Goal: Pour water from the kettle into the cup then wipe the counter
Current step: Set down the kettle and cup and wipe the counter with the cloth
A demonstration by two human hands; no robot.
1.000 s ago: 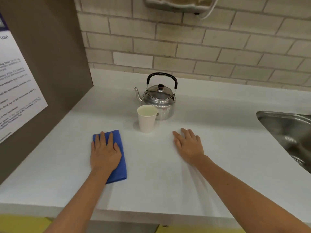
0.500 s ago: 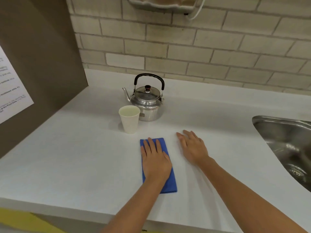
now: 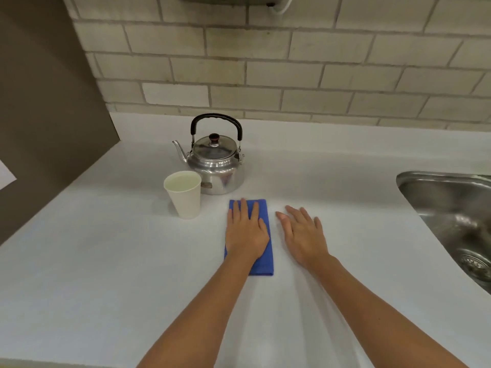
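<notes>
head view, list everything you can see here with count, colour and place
kettle: 1, silver with black handle, back of the counter by the wall
cup: 1, white, holds liquid, just left front of the kettle
cloth: 1, blue, flat on the counter under the left hand
counter: 1, white, fills the foreground
sink: 1, steel, right edge, partly cut off
wall: 1, cream brick, behind the counter
panel: 1, brown, left side
left hand: 1, flat on the cloth, palm down
right hand: 1, flat on the bare counter beside the cloth
</notes>
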